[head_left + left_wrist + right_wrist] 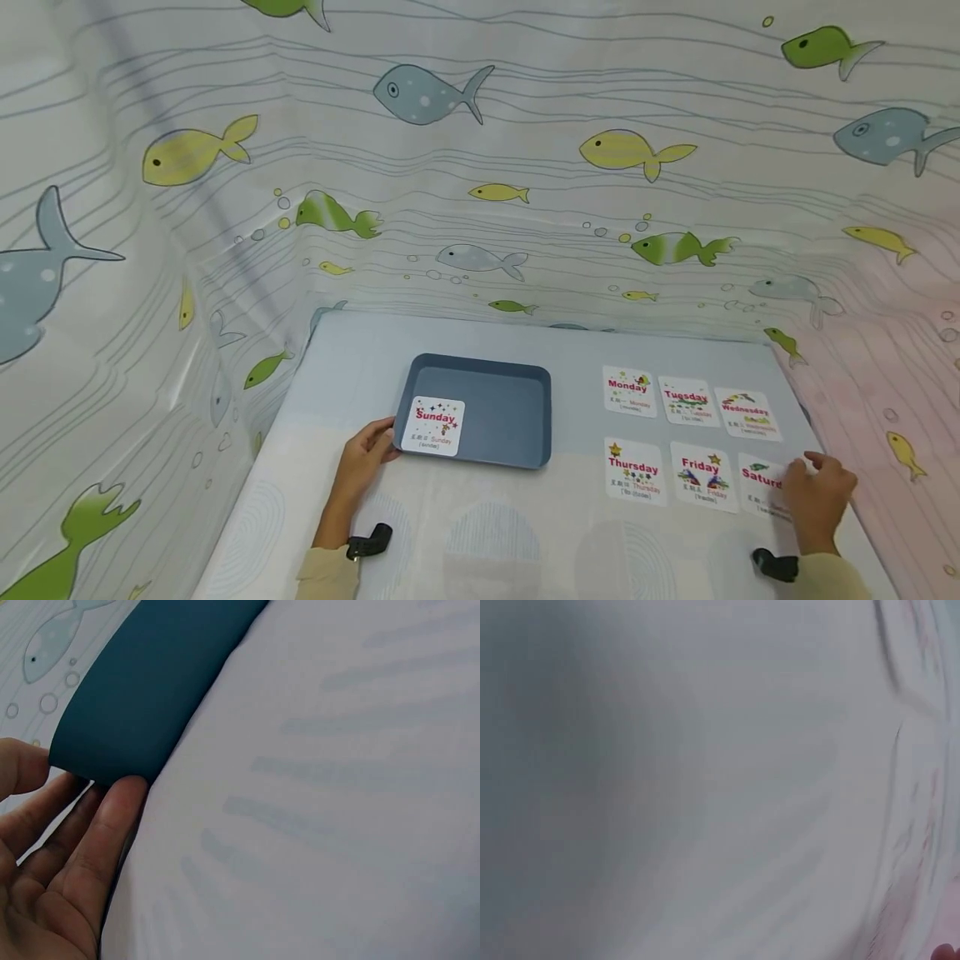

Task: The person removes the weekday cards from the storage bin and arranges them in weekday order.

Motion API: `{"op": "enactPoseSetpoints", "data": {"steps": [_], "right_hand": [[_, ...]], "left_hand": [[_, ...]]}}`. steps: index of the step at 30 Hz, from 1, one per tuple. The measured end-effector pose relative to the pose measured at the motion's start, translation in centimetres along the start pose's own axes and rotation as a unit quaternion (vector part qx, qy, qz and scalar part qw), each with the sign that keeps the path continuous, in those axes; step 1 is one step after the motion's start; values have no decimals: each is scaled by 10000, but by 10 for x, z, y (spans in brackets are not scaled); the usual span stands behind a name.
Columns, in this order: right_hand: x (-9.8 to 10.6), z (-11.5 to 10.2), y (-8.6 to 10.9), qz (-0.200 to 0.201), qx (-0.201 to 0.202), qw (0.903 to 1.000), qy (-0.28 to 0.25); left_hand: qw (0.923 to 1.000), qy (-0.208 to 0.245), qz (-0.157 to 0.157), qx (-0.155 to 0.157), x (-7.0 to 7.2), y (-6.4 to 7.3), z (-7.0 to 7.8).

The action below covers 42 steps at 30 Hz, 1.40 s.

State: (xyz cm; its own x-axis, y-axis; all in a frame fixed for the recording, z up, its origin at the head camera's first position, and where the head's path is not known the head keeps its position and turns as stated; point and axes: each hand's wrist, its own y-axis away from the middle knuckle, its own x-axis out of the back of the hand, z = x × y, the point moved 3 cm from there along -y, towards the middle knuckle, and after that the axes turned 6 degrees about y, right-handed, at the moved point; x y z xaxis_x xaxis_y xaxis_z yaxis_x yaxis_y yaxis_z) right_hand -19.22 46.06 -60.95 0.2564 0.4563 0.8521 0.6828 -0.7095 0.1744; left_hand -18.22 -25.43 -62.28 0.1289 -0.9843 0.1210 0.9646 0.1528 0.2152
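A blue-grey tray (pixel 495 417) lies on the table, with a white Sunday card (pixel 433 427) in its lower left corner. My left hand (pixel 367 454) grips the tray's left edge; in the left wrist view its fingers (pixel 112 817) close about the tray's corner (pixel 142 697). On the right, my right hand (pixel 821 496) overlaps the right side of the Saturday card (pixel 761 483), fingers loosely bent. Only a fingertip (pixel 945 952) of it shows in the blurred right wrist view.
Beside the Saturday card lie the Friday card (pixel 703 477) and Thursday card (pixel 635 472). Behind them are the Monday card (pixel 629 392), Tuesday card (pixel 686 402) and Wednesday card (pixel 747 414). A fish-printed curtain (pixel 555 225) surrounds the patterned tablecloth (pixel 555 517).
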Motion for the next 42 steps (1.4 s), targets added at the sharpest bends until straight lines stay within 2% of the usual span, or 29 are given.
{"op": "enactPoseSetpoints", "data": {"steps": [5, 9, 16, 26, 36, 42], "right_hand": [[-2, -30, 20, 392, 841, 9954, -255], [-10, -53, 37, 473, 1211, 9908, -370], [-32, -90, 69, -25, 1650, 9849, -531], [-58, -139, 110, -293, 2690, 9594, -794], [-66, -166, 127, -843, 3131, 9420, -866], [-72, -175, 134, -1344, 3404, 9276, -747]], "left_hand": [[10000, 9, 46, 46, 0, 1, -1], [10000, 31, 9, -5, -1, 0, 0], [10000, 57, -27, 33, -3, -2, 1], [9999, 131, -63, 11, -2, -1, -1], [9999, 79, -6, 102, 0, 3, -1], [9999, 122, -4, -12, 0, 1, 0]]}}
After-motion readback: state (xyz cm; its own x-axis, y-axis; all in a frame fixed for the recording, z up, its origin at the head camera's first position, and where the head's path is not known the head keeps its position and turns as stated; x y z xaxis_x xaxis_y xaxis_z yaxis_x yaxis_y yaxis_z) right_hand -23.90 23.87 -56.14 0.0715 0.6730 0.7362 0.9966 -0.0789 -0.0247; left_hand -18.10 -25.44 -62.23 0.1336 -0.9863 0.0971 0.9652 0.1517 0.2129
